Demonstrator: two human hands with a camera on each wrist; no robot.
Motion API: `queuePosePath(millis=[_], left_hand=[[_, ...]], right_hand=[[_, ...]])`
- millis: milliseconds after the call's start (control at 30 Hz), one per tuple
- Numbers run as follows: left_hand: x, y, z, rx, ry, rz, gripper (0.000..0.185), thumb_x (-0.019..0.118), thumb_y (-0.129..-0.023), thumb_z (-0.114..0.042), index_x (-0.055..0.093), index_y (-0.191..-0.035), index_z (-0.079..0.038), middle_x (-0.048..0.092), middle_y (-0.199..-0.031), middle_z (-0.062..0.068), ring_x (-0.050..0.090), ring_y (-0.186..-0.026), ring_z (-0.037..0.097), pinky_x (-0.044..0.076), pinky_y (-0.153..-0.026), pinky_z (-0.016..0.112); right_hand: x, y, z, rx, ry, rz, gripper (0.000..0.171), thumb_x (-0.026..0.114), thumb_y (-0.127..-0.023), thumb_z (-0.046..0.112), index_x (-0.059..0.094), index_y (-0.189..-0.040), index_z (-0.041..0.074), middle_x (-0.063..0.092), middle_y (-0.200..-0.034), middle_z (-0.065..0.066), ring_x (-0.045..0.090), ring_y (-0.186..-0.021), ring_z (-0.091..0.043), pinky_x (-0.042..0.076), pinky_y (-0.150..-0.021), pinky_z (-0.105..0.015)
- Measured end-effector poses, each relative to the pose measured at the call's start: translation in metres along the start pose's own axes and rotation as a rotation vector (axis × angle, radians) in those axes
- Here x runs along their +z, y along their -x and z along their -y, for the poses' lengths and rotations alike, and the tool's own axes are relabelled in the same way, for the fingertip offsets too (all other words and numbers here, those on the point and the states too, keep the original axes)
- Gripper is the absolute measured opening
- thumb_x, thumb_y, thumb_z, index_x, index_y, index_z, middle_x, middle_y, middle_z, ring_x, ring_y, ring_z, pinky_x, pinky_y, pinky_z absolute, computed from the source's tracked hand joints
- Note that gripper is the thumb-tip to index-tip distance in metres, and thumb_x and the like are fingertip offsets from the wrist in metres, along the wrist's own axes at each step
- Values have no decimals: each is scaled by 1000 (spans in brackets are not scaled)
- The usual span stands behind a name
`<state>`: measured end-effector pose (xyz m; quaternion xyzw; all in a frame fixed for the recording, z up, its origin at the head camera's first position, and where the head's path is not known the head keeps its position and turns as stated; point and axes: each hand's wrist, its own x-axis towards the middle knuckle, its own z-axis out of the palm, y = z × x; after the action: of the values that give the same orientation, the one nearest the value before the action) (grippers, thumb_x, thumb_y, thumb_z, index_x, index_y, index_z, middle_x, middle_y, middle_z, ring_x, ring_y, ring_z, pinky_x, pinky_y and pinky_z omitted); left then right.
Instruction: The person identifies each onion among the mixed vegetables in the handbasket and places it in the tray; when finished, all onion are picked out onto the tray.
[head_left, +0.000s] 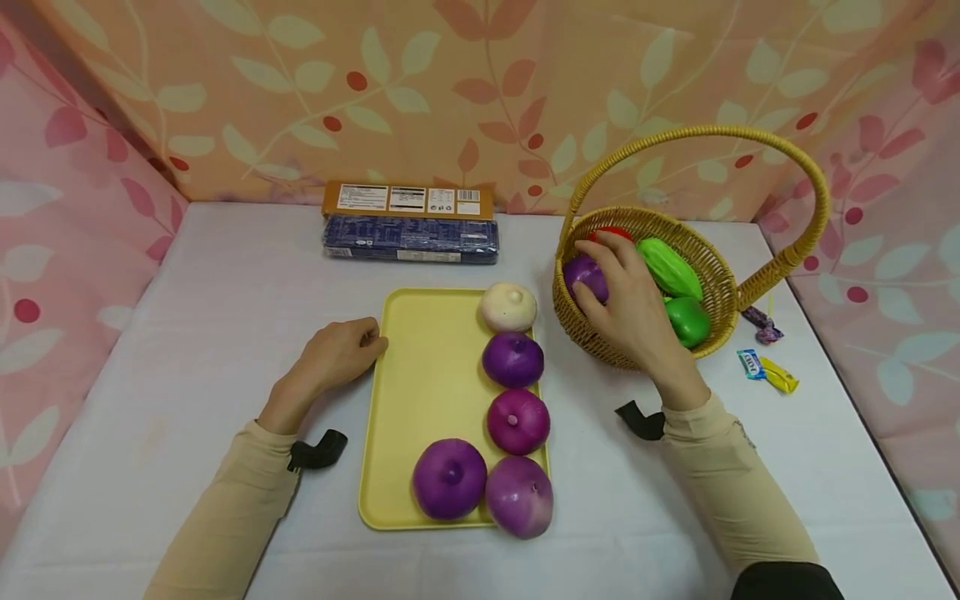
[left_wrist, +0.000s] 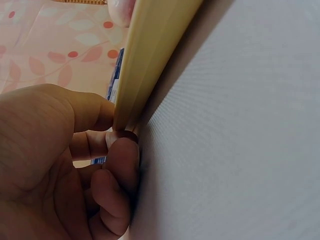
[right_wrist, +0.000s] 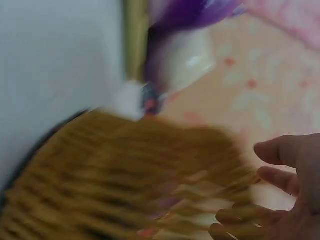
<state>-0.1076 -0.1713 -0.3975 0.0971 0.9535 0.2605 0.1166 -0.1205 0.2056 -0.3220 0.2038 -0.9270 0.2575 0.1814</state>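
Observation:
My left hand (head_left: 339, 357) pinches the left edge of a yellow tray (head_left: 420, 375) between thumb and fingers. On the tray's right side, a white onion (head_left: 508, 307) and several purple toy onions (head_left: 513, 360) form a column, some overlapping the rim. Another purple onion (head_left: 450, 479) lies at the near edge. My right hand (head_left: 630, 304) is over a wicker basket (head_left: 615, 346), its fingers spread around a purple onion (head_left: 585, 277) inside. In the blurred right wrist view, the thumb and fingers of that hand (right_wrist: 280, 185) stand apart beside the wicker wall.
Also in the basket are a long green vegetable (head_left: 670, 267), a round green one (head_left: 687, 322) and something red (head_left: 611, 232). The tall handle (head_left: 697, 132) arches above. Small wrapped candies (head_left: 778, 375) lie at right. Flat blue packages (head_left: 411, 239) and an orange box (head_left: 330, 198) stand behind.

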Motion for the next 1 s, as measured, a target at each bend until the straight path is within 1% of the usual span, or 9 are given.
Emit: queuePosePath(millis=[133,267,400,567,667,733,867,933,1000], left_hand=[[1,1,0,1,2,7,22,51,-95,-25,51,-78,-12,42,-64,0,39,-59,16,29,-56,29],[2,1,-1,5,8,11,22,51,-95,-26,51,-78,-12,41,-64,0,39,-58,16,29,-56,29],[0,1,-2,9,2,0,22,51,-95,-25,51,-77,-12,42,-63,0,39,-58,16,29,-55,29],[0,0,-1,8,-2,2,22,51,-95,-25,51,-77,-12,43,-64,1,40,-59,16,29,-55,29],[1,0,-1,6,0,7,21,51,-95,-25,52,-78,-12,44,-65,1,41,-59,17,30,-55,29],[1,0,-1,5,0,7,21,51,-95,-26,53,-79,-12,45,-65,1,42,-60,17,30,-55,29],[1,-1,0,1,-9,5,21,51,-95,-26,52,-79,-12,44,-65,1,42,-61,17,30,-56,29],[0,-1,0,-1,-10,7,21,51,-95,-26,52,-79,-12,44,-65,1,42,-61,17,30,-56,29],[0,0,0,-2,-11,10,21,51,-95,-26,52,-79,-12,44,-65,1,42,-61,17,30,-56,29]], right_hand=[[8,-6,-26,142,107,167,56,64,-91,17,47,-144,14,35,-149,-27,40,-133,-47,36,-104,-62],[14,-7,-40,191,198,341,60,65,-91,18,42,-147,13,31,-150,-32,40,-131,-53,36,-103,-66],[16,-6,-45,195,197,390,62,69,-88,14,42,-143,13,36,-145,-30,48,-122,-51,40,-98,-66],[18,-7,-46,210,192,373,61,69,-87,14,41,-141,14,41,-139,-28,54,-113,-48,44,-92,-63],[16,-6,-45,266,193,358,65,69,-88,20,38,-144,13,42,-139,-28,54,-115,-50,43,-93,-64],[14,-6,-44,314,178,318,68,69,-88,24,36,-146,13,41,-140,-28,52,-118,-50,41,-96,-65],[8,-6,-36,367,120,154,70,66,-87,31,34,-148,17,39,-142,-25,51,-118,-51,40,-95,-66],[3,-5,-28,348,77,46,69,66,-87,31,36,-148,19,37,-144,-23,53,-115,-49,43,-92,-65],[-2,-3,-17,291,29,-49,68,65,-86,29,38,-147,20,35,-144,-22,54,-114,-46,46,-91,-62]])
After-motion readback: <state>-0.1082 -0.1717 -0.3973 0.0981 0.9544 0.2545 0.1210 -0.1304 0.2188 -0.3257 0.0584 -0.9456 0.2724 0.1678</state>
